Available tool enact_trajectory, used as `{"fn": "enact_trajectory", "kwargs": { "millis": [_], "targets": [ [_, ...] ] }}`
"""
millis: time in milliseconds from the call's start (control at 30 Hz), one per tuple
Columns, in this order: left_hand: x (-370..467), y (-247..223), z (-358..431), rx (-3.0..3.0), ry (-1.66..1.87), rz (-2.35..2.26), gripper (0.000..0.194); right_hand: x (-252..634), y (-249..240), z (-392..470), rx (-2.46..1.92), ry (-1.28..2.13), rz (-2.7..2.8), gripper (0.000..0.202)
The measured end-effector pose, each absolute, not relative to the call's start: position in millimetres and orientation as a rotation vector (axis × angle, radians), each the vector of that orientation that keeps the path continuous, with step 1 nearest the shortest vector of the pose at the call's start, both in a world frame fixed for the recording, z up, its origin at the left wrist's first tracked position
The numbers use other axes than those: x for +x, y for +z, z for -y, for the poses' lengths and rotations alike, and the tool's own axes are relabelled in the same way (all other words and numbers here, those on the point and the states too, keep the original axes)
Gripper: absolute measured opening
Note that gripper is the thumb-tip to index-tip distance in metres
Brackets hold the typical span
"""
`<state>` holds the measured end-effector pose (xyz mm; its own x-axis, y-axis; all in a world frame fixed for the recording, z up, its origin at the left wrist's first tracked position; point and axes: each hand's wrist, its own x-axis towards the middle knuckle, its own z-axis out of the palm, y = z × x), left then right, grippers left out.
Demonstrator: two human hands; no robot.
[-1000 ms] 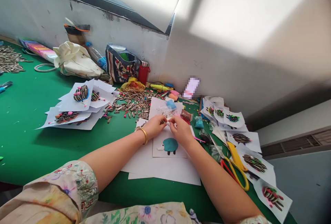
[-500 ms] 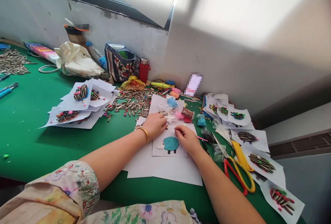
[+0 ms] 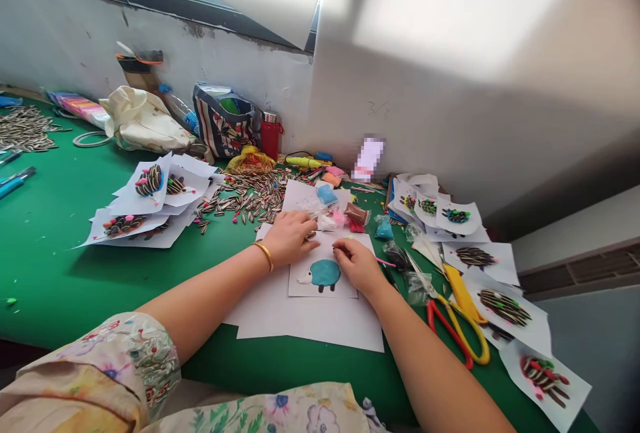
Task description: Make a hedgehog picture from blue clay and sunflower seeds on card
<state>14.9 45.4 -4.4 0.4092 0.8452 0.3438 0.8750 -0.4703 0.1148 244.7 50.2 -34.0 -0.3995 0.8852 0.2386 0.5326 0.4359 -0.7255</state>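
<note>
A blue clay hedgehog [image 3: 325,274] with a white snout and dark feet is on a small white sheet [image 3: 303,290]. My left hand [image 3: 293,236] rests over the sheet's upper left part. Its fingers are bent, with a dark striped sunflower seed showing between fingertips and thumb. Just above the hedgehog's right side, my right hand [image 3: 359,265] has thumb and forefinger pinched together; whatever is in the pinch is too small to make out. Sunflower seeds [image 3: 255,196] lie heaped beyond my left hand. Bagged clay, including a brown packet [image 3: 357,213], lies beyond both hands.
Larger white paper [image 3: 310,320] lies under the small sheet. To the right are scissors [image 3: 460,326] with red and yellow handles, a yellow cutter [image 3: 463,293] and finished seed pictures [image 3: 505,306]. More pictures [image 3: 150,203] are stacked left. A red bottle [image 3: 270,136] and bags stand by the wall.
The whole view has shifted slightly, so everything sits a little further left. My left fingers have drawn back a little from the right hand. The right hand keeps its pinch beside the hedgehog.
</note>
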Motion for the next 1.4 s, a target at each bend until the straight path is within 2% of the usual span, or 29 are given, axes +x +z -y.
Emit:
{"fn": "enact_trajectory", "kwargs": {
  "millis": [100,233,433,867,1200,1400],
  "targets": [
    [13,-1,-41,-2.599,-0.422,1.504,0.036,246,-34,-51,-1.191,0.762,2.063,0.018],
    [12,0,-42,-2.548,-0.346,1.515,0.024,246,-34,-52,-1.198,0.762,2.071,0.019],
    [9,4,-43,-2.614,-0.435,1.521,0.018,246,-35,-52,-1.202,0.780,2.062,0.019],
    [-5,-12,-40,-2.761,-0.559,1.464,0.025,246,-21,-47,-1.121,0.717,2.095,0.020],
    [-6,-14,-42,-2.791,-0.571,1.452,0.025,224,-15,-20,-1.222,0.891,2.134,0.016],
    [-6,-15,-43,-2.801,-0.588,1.457,0.025,224,-11,-21,-1.148,0.752,2.222,0.017]
  ]
}}
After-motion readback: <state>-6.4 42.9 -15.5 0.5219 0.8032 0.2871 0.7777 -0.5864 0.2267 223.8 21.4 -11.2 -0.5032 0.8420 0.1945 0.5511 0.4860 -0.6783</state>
